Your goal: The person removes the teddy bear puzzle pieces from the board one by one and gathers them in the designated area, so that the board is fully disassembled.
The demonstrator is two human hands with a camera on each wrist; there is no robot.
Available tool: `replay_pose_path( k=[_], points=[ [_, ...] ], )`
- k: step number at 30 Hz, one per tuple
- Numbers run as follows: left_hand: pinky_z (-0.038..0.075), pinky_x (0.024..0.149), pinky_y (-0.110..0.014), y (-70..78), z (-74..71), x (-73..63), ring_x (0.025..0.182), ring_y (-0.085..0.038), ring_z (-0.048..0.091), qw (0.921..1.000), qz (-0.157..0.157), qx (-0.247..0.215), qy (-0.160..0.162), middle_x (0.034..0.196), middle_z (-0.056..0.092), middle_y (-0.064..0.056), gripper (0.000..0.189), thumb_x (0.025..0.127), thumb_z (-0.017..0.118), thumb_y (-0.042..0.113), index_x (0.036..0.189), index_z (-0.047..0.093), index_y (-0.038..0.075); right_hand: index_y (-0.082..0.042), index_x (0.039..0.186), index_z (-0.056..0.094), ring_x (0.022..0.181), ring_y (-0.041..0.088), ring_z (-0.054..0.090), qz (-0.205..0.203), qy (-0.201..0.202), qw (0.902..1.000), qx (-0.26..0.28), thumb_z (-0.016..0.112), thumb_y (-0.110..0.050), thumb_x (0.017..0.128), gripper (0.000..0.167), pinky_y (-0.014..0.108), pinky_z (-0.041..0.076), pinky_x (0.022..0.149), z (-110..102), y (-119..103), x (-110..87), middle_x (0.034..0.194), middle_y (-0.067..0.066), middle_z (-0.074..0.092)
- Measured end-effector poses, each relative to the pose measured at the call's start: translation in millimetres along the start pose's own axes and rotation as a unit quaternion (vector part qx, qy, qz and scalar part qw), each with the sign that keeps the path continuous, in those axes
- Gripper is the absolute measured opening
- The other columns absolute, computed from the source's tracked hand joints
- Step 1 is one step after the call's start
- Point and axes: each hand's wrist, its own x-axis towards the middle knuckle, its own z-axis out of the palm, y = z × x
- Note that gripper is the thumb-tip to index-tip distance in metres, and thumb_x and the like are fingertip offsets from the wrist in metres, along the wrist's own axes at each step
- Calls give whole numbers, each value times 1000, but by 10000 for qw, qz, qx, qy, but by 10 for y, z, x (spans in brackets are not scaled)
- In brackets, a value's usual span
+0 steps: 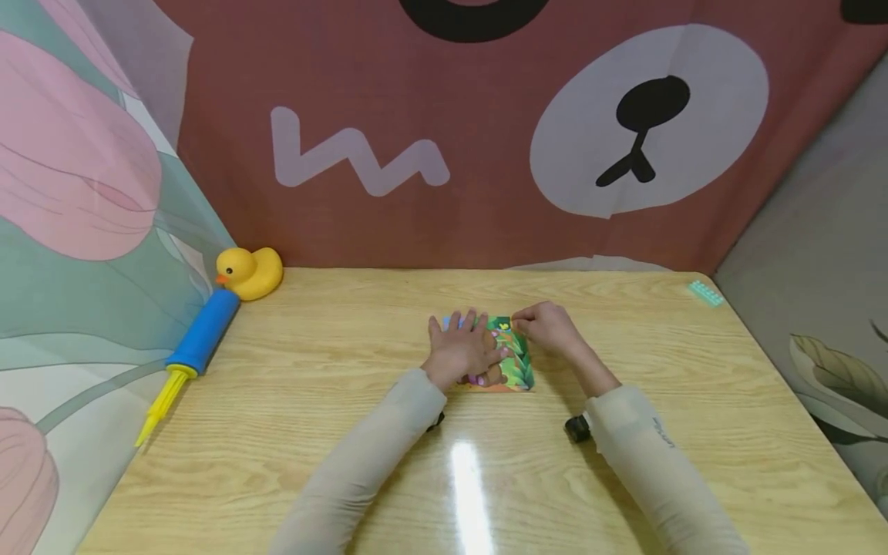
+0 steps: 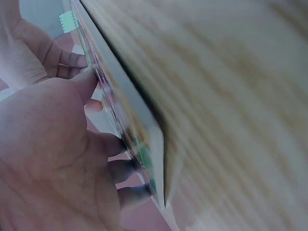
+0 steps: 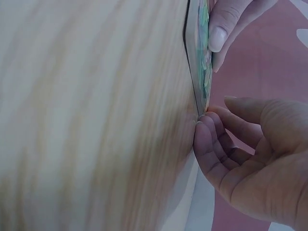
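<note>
Picture board (image 1: pixel 522 371) lies under spread left grip (image 1: pixel 461 351), right grip (image 1: pixel 549 327) pinching its corner.

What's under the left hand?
A colourful picture board, on the wooden table. Printed green leaves show at its right side; the artwork directly beneath the left hand is covered.

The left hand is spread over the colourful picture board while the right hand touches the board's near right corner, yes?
Not quite: the right hand touches the far right corner, not the near one, as the head view shows. The left hand is indeed spread over the colourful picture board.
</note>
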Motion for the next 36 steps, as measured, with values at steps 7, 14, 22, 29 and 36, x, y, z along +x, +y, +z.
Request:
replay_pose_path(
  k=[7,14,22,29,36],
  points=[
    [6,124,-68,8,-1,-1,160,-27,6,10000,-60,26,-20,173,5,4,88,96,31,78,165,7,28,-2,124,72,70,14,57,144,17,9998,105,56,-21,104,32,27,46,65,26,17,31,109,15,76],
    [5,125,-65,18,8,-5,160,-26,6,9998,-145,67,-95,173,5,5,88,96,30,78,165,7,29,-3,122,73,71,14,59,455,-139,9975,520,51,-20,105,32,25,48,63,29,23,60,97,11,74],
    [7,125,-65,17,-24,18,160,-26,8,9998,-123,149,-11,173,7,4,86,96,30,77,165,9,29,0,126,69,100,25,68,643,-270,9924,1010,47,-18,108,34,32,59,82,-19,16,56,125,20,69],
    [8,126,-64,28,-46,0,160,-25,8,9996,-144,245,-81,173,6,5,86,97,29,77,165,8,30,-1,128,68,107,29,67,737,-262,9903,1145,47,-22,108,36,39,59,91,-13,20,50,129,20,67],
    [8,126,-63,47,-81,-22,160,-25,9,9989,-188,427,-93,173,7,6,83,98,27,76,165,8,30,0,130,67,113,32,66,790,-231,9851,1513,48,-24,109,37,43,57,97,-46,16,37,130,21,66]
  ],
)
